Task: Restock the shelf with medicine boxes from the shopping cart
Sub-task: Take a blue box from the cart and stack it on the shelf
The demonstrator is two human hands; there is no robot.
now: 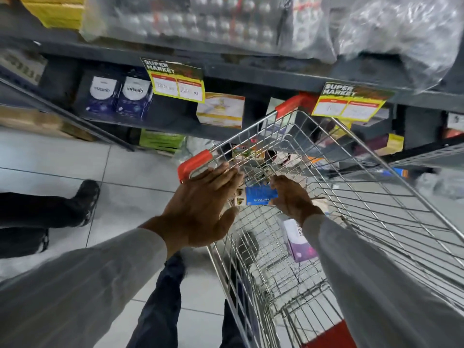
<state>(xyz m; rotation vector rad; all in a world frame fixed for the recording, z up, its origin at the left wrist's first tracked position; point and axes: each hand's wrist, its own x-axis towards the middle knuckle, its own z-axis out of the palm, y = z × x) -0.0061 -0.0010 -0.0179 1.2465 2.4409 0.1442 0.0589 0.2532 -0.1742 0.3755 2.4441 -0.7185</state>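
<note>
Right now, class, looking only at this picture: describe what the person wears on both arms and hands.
Both arms wear long, loose sleeves of pale grey-white cloth with faint stripes, ending at the wrists. The left hand and right hand are bare: no gloves show, and no rings, watch or bracelet can be seen.

One head-worn wide-angle camera looked steeply down and forward from above the cart (313,172), close over both hands (200,202). It faced the shelf (226,69), whose edges bowed at the frame's top, with floor (62,156) at left.
</note>
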